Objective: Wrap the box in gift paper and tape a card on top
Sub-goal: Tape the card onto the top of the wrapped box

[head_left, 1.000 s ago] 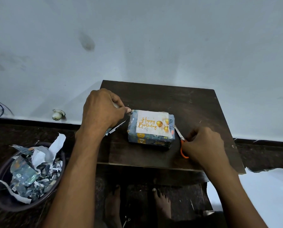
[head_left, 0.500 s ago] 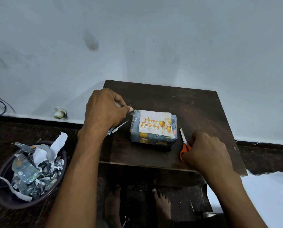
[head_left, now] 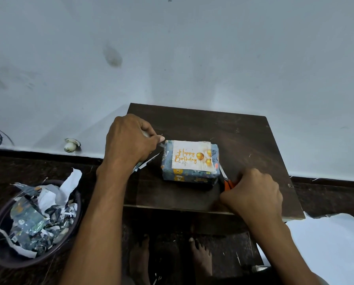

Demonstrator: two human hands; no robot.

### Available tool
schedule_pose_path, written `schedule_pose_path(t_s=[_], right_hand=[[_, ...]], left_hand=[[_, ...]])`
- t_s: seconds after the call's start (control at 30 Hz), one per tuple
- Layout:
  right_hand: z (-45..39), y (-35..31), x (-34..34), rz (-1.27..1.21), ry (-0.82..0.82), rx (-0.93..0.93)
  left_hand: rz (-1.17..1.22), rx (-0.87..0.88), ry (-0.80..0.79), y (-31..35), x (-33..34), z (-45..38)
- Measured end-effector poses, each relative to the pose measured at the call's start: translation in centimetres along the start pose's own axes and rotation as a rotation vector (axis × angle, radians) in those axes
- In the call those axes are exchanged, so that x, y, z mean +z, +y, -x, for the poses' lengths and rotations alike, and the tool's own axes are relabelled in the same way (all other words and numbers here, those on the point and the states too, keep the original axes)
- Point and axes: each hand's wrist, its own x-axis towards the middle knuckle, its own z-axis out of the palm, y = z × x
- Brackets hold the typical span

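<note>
Pale wall (head_left: pixel 192 48) backs a dark wooden table (head_left: pixel 244 136), where the wrapped box (head_left: pixel 189 177) sits near the middle with a "Happy Birthday" card (head_left: pixel 192 156) lying flat on its top. Just beside the box's left end, the left hand (head_left: pixel 129 140) has its fingers curled round something small I cannot make out, with paper scraps (head_left: pixel 144 164) under it; near the front edge the right hand (head_left: pixel 252 196) grips orange-handled scissors (head_left: pixel 226 182) whose blades touch the box's right end. Off the table's left side, a dark bin (head_left: pixel 1 256) of torn wrapping paper stands on the floor, and bare feet (head_left: pixel 200 256) show under the front edge.
</note>
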Motion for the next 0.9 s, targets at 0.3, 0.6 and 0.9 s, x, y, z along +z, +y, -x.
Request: schedule_pose_path(t_s=[0.3,0.6,0.9], right_hand=[[-0.8,0.7,0.7,-0.199,0.015,0.105],[0.5,1.2,-2.1,-1.017,-0.277,0.061],[3.9,-6.2,-0.8,-1.306,-0.933,-0.02]], left_hand=[[0.019,-0.009,-0.007,-0.2,-0.2,0.1],[0.039,-0.011,0.0,-0.2,-0.3,0.2],[0.024,-0.044,0.008,-0.2,-0.5,0.3]])
